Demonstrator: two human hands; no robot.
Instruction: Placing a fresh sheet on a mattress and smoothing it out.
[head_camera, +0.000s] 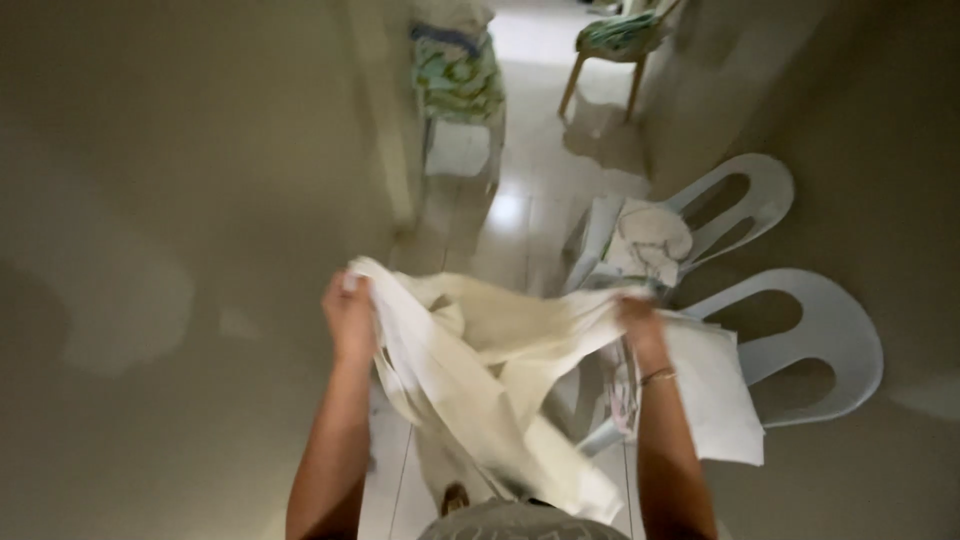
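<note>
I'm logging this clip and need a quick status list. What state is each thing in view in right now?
White cloth: held up, crumpled, hanging between both hands.
Left hand: closed on the cloth's edge.
Right hand: closed on the cloth's other side.
Near white plastic chair: upright, flat white cloths stacked on the seat.
Second white plastic chair: upright, folded cloth lying on it.
Far chair: upright, patterned fabric on it.

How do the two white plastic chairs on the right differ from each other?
The farther white chair carries a rumpled printed cloth on its seat; the nearer white chair carries a flat folded white cloth. The nearer chair lies beside the right hand, the farther one lies beyond it. Both are the same moulded plastic kind with slotted backs, standing along the wall.
</note>
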